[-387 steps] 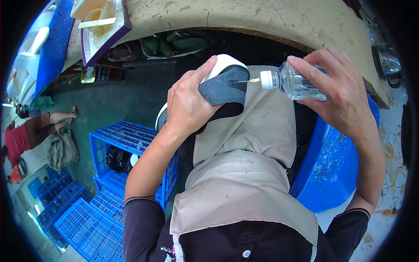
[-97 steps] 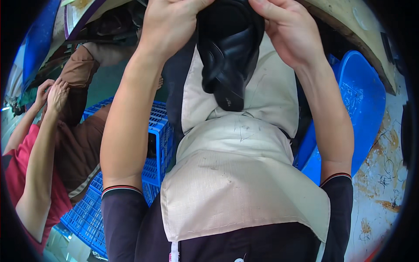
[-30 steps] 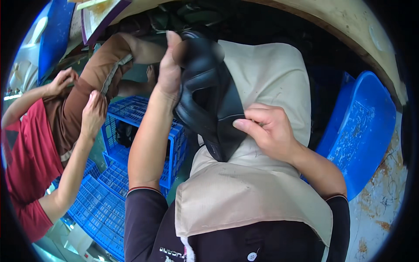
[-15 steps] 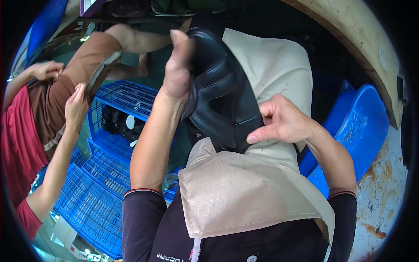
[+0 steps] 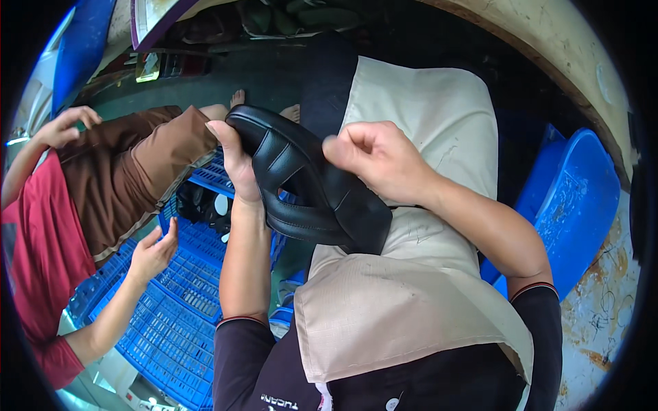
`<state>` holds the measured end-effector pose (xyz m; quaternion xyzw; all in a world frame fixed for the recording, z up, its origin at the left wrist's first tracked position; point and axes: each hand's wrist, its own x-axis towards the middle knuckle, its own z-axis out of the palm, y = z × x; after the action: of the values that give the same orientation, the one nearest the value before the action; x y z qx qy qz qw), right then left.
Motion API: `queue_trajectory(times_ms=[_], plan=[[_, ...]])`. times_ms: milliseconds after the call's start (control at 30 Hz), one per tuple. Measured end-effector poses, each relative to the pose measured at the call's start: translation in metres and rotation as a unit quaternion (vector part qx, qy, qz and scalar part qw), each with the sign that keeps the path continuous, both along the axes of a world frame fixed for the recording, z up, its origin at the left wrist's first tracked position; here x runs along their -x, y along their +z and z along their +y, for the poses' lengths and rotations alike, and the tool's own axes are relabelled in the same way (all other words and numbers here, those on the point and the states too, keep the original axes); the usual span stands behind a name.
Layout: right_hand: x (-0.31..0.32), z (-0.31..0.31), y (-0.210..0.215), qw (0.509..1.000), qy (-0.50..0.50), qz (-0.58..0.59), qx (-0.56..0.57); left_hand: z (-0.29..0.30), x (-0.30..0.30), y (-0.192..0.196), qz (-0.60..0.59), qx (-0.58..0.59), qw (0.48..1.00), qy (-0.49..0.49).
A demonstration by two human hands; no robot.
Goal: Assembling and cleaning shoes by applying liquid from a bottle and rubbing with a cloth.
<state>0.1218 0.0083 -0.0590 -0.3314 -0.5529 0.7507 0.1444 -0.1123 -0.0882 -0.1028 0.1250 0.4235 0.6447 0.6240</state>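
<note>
A black shoe upper (image 5: 308, 188) is held in front of the person, above a beige apron (image 5: 411, 301) that covers the lap. The left hand (image 5: 236, 161) is closed on the upper's rounded end from the left side; the thumb is seen on the near edge and the other fingers are hidden behind the material. The right hand (image 5: 380, 161) is placed on the upper's right part, with the fingers curled and the thumb and forefinger pinched together at the top edge of the black material. So the upper is gripped by both hands and is stretched between them, tilted down to the right, with its lower right corner touching the apron.

To the left, another person in a red shirt (image 5: 41, 240) and brown trousers (image 5: 130, 171) is seated. One of that person's hands (image 5: 154, 253) is kept open over a blue plastic crate (image 5: 171, 308), the other hand (image 5: 65, 127) is raised near the upper left rim. Some dark items are seen inside a crate just behind the left forearm, but their kind cannot be told. At the right, a blue plastic tub (image 5: 576, 205) is found beside the apron, under the edge of a pale worn table (image 5: 548, 48).
</note>
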Motion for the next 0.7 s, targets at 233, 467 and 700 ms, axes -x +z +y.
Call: queue_trajectory(times_ms=[233,467,700], plan=[[0.022,-0.012,-0.016,0.996,-0.068,0.001,-0.049,-0.001,-0.007,0.013,0.046,0.058,0.991,0.107],[0.062,-0.015,-0.039,0.991,-0.086,0.044,-0.089,-0.005,0.017,-0.008,0.082,0.012,0.99,0.115],[0.029,0.033,0.02,0.998,-0.045,0.001,-0.037,0.052,-0.009,0.031,0.066,-0.158,0.985,-0.021]])
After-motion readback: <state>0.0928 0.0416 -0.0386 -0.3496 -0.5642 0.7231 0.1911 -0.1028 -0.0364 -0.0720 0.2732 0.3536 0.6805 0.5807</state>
